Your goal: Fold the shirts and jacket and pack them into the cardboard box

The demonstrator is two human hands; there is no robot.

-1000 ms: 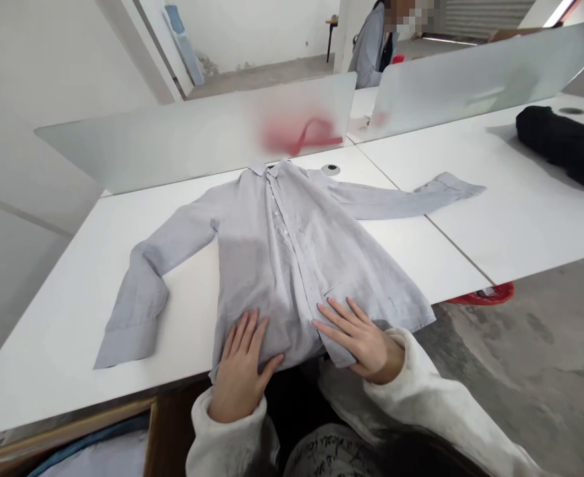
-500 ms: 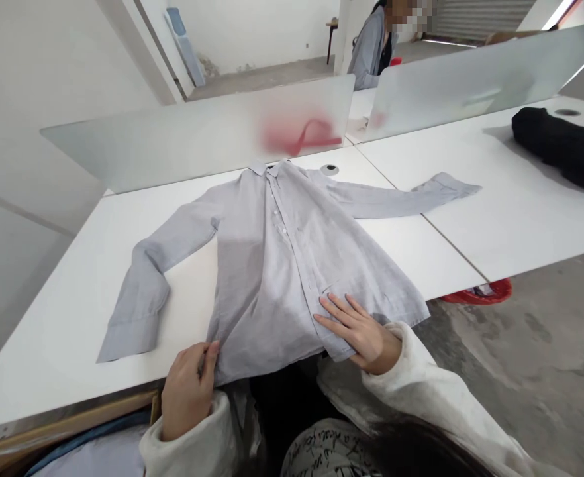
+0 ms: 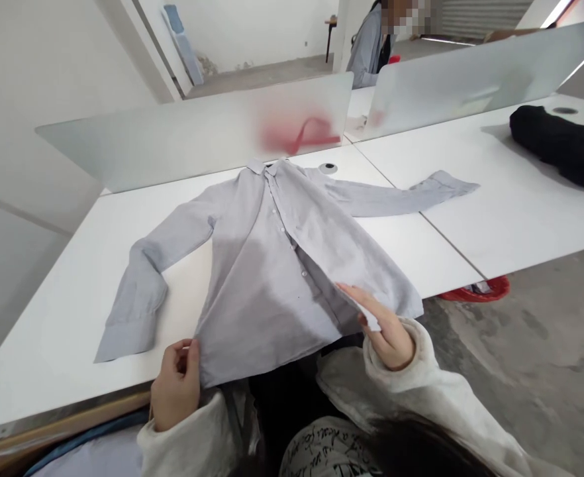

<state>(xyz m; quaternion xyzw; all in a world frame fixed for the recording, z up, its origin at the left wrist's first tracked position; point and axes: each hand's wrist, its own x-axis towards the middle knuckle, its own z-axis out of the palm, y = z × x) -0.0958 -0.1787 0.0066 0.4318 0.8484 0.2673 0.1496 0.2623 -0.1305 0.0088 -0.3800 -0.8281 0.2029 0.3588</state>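
Observation:
A light grey button-up shirt (image 3: 267, 285) lies spread on the white table, its collar at the far side and both sleeves stretched outward. Its hem hangs over the near edge. My left hand (image 3: 177, 381) pinches the hem's left corner. With my right hand (image 3: 379, 324) I grip the lower edge of the right front panel, lifted and folded back so that several white buttons on the other panel show. The right fingertips are partly hidden by the cloth.
Frosted dividers (image 3: 197, 132) run along the table's (image 3: 58, 291) back. Black cloth (image 3: 560, 142) lies at the right. A red basket (image 3: 495, 289) stands below the table edge, and a box with clothes (image 3: 93, 454) is at lower left. A person (image 3: 366, 50) is beyond the dividers.
My right hand, flat on the shirt before, has taken the front panel's edge and drawn it right, parting the placket. My left hand has pulled the hem corner slightly left.

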